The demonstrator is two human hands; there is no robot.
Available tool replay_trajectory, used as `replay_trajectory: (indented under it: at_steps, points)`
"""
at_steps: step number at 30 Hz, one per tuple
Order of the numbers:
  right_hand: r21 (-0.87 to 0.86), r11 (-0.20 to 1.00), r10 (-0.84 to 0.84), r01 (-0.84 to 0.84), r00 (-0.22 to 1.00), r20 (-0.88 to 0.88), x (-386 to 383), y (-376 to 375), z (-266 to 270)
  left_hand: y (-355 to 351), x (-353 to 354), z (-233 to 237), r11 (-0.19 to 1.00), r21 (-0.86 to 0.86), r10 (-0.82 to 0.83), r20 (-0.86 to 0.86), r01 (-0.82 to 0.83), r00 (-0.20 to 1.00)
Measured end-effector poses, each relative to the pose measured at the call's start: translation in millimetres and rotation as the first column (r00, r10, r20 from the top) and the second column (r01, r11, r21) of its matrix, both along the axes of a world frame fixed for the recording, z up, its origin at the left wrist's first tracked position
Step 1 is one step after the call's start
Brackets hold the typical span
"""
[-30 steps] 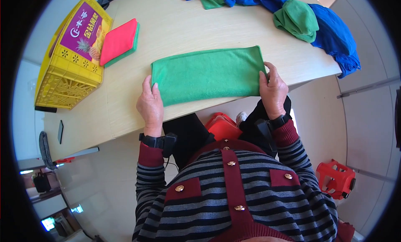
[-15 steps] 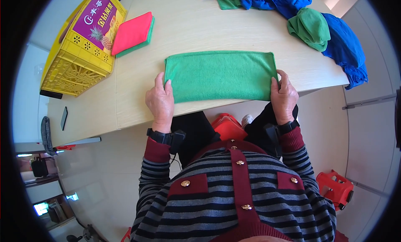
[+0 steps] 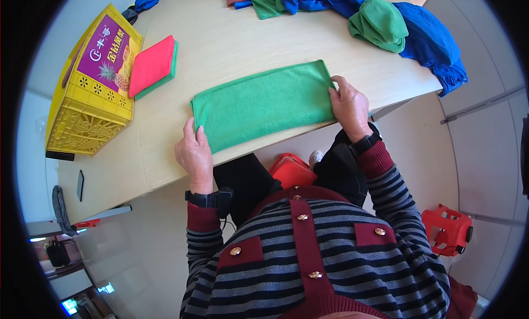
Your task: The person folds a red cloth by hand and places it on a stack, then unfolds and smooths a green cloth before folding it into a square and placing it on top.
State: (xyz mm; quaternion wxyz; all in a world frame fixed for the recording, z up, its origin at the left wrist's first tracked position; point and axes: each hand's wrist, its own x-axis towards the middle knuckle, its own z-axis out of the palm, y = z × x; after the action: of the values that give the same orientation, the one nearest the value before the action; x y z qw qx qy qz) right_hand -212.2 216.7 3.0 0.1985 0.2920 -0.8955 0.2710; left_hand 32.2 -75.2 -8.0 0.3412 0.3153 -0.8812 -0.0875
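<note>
A green cloth (image 3: 263, 105), folded into a long strip, lies flat near the front edge of the pale wooden table (image 3: 231, 38). My left hand (image 3: 194, 153) pinches its near-left corner at the table edge. My right hand (image 3: 348, 106) grips its right end, fingers on top of the fabric. The strip runs slightly uphill from left to right between both hands.
A yellow crate (image 3: 82, 112) with a purple pineapple label stands at the left. Beside it lies a folded red cloth (image 3: 151, 64) on a green one. Loose blue and green cloths (image 3: 402, 24) pile at the back right. A phone (image 3: 80, 185) lies front left. Red stools (image 3: 449, 231) stand below.
The view has swung, so the cloth now looks tilted. Both hands stay at the cloth's two ends; my left hand sits a little lower on the near corner.
</note>
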Motion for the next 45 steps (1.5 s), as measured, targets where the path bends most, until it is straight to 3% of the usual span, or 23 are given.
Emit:
replay_trajectory:
  at_steps: [8,10,12,13,16,17,19,21,24,27,29,30,34,37,45]
  points:
    - [0.143,0.990,0.013,-0.022,0.998,0.063,4,-5,16,0,14,5,0.999,0.008,0.042,0.023,-0.042,0.999]
    - [0.229,0.973,0.041,-0.033,0.999,-0.031,11,-5,29,1,16,10,0.998,0.020,0.054,0.052,-0.055,0.997]
    - [0.261,0.965,0.030,-0.011,0.997,-0.067,18,-11,39,5,16,15,0.993,-0.107,0.044,0.006,-0.043,0.999]
    - [0.183,0.975,0.142,-0.127,0.987,-0.069,22,-16,41,7,14,20,0.984,-0.174,0.023,-0.011,-0.024,1.000]
    - [0.025,0.901,0.433,-0.433,0.901,0.006,46,-35,47,25,-4,36,0.970,-0.120,-0.205,0.077,0.213,0.976]
    - [0.011,0.915,0.404,-0.404,0.915,0.009,54,-41,47,34,-12,40,0.949,-0.082,-0.297,0.104,0.306,0.949]
    - [0.060,0.859,0.505,-0.508,0.861,0.060,68,-48,45,55,-27,47,0.895,-0.127,-0.413,0.133,0.429,0.901]
    - [0.014,0.888,0.458,-0.459,0.888,0.045,63,-39,41,69,-36,50,0.828,-0.166,-0.513,0.165,0.536,0.842]
    - [-0.047,0.914,0.404,-0.403,0.914,0.020,38,-19,30,84,-41,50,0.775,-0.044,-0.611,0.207,0.631,0.764]
    - [-0.186,0.948,0.275,-0.259,0.959,0.066,-16,-1,19,106,-62,57,0.715,-0.033,-0.677,0.215,0.699,0.703]
    - [-0.215,0.959,0.236,-0.185,0.941,0.244,-45,6,20,120,-81,57,0.678,-0.033,-0.712,0.218,0.734,0.668]
    - [-0.219,0.960,0.229,-0.177,0.943,0.242,-59,7,17,128,-92,55,0.658,-0.052,-0.727,0.214,0.751,0.652]
    - [-0.219,0.945,0.299,-0.243,0.912,0.280,-98,-4,2,153,-125,50,0.593,-0.099,-0.768,0.226,0.799,0.599]
    - [-0.113,0.918,0.393,-0.379,0.840,0.374,-113,-14,2,163,-136,47,0.559,-0.112,-0.780,0.263,0.821,0.567]
    - [-0.009,0.910,0.363,-0.414,0.787,0.499,-121,-24,11,164,-133,41,0.564,-0.112,-0.787,0.228,0.818,0.573]
